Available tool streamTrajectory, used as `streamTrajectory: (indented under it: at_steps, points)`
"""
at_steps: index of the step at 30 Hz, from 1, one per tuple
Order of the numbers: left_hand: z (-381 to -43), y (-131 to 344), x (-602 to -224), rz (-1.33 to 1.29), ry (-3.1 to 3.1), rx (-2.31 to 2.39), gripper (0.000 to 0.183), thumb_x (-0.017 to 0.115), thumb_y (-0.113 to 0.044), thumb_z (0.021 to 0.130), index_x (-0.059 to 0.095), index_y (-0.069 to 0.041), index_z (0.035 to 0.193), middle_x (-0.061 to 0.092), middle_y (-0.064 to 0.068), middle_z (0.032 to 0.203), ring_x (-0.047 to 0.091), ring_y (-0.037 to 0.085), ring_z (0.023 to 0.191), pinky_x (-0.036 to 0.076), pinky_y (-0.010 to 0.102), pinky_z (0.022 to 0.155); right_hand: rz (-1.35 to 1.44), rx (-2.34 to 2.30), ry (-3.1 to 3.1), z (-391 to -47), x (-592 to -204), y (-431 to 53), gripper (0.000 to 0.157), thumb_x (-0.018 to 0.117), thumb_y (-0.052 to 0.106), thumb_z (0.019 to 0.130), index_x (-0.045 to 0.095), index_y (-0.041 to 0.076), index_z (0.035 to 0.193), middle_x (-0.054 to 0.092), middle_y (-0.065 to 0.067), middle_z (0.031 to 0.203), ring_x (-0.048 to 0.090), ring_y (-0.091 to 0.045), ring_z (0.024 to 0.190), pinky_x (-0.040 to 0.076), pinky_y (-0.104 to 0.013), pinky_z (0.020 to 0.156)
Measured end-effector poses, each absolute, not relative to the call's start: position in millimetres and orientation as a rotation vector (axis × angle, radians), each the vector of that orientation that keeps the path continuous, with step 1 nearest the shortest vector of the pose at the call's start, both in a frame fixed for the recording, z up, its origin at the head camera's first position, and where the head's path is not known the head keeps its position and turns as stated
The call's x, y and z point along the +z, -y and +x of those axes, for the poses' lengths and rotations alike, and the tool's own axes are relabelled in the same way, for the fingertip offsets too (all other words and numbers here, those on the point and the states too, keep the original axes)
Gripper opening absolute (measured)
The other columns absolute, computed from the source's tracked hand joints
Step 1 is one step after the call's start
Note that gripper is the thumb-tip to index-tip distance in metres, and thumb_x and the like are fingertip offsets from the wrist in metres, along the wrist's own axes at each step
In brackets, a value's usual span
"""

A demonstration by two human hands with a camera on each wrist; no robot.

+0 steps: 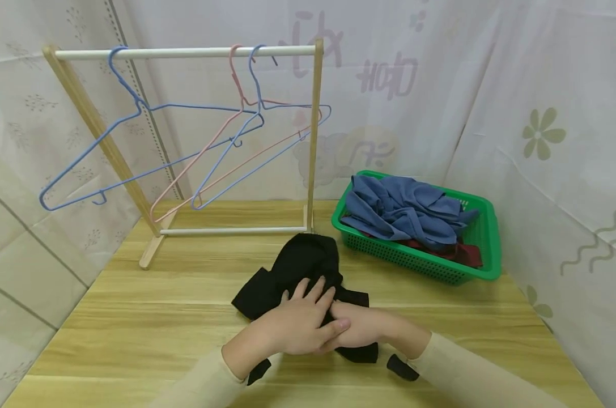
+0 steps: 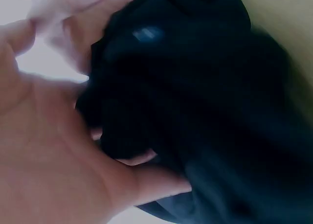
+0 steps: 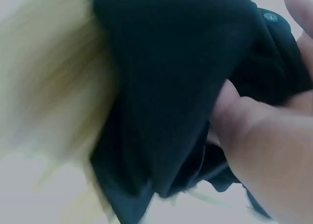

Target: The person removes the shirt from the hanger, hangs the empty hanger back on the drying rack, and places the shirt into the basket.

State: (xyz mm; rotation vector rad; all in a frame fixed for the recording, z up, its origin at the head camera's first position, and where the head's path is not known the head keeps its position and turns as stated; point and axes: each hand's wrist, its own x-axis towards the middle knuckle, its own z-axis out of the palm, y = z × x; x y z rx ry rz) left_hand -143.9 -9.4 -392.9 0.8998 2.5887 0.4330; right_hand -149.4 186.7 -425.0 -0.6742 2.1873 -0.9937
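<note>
The black garment (image 1: 300,277) is gripped by both hands at its near edge: the fingers of the left hand (image 1: 294,323) are spread over the cloth and laid across the right hand (image 1: 361,328), whose fingers (image 3: 234,111) are seen curled into the fabric in the right wrist view. The garment is crumpled on the wooden table (image 1: 134,334) directly under and beyond the fingers, not yet spread out. Farther off, to their right, a green basket (image 1: 483,249) is filled with blue clothing (image 1: 404,209) and something red. Beyond, to their left, three bare hangers (image 1: 221,141) are hung on the wooden rack (image 1: 315,136); nothing has been hung, it is judged.
</note>
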Motion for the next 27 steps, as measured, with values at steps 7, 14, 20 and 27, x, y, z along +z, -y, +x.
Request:
streamTrajectory:
  at_steps: [7, 14, 20, 27]
  points:
    - [-134.5, 3.6, -415.7, 0.901, -2.592, 0.024, 0.073, 0.026, -0.069, 0.108, 0.037, -0.027, 0.167, 0.019, -0.006, 0.179, 0.014, 0.027, 0.169, 0.018, 0.071, 0.129, -0.728, -0.400, -2.555, -128.8, -399.3, -195.7, 0.065, 0.087, 0.034, 0.090, 0.063, 0.015, 0.147, 0.062, -0.009, 0.152, 0.056, -0.036, 0.145, 0.050, -0.054, 0.115]
    - [-129.0, 10.5, -419.9, 1.029, -2.606, -0.155, 0.076, 0.043, -0.073, 0.103, 0.041, -0.029, 0.164, 0.026, -0.010, 0.176, 0.015, 0.024, 0.168, 0.023, 0.068, 0.129, -1.241, 0.473, -2.940, -128.7, -412.2, -207.6, 0.138, 0.095, 0.065, 0.063, 0.019, 0.025, 0.172, 0.024, -0.014, 0.176, 0.036, -0.036, 0.159, 0.047, -0.061, 0.115]
    - [-129.1, 23.4, -417.4, 1.187, -2.523, -0.099, 0.066, 0.059, -0.067, 0.100, 0.056, -0.031, 0.155, 0.044, -0.012, 0.167, 0.024, 0.026, 0.166, 0.028, 0.067, 0.128, -1.462, 0.688, -3.013, -169.9, -420.8, -212.4, 0.159, 0.084, 0.089, 0.054, 0.005, 0.020, 0.173, 0.003, -0.019, 0.180, 0.011, -0.039, 0.168, 0.020, -0.073, 0.127]
    - [-142.1, 34.8, -417.3, 1.325, -2.496, 0.163, 0.042, 0.067, -0.058, 0.100, 0.075, -0.032, 0.133, 0.065, -0.009, 0.148, 0.040, 0.025, 0.159, 0.036, 0.066, 0.124, -1.287, 0.128, -2.657, -205.5, -426.0, -202.1, 0.155, 0.082, 0.084, 0.066, -0.011, 0.019, 0.172, -0.009, -0.021, 0.179, 0.014, -0.045, 0.165, 0.030, -0.065, 0.127]
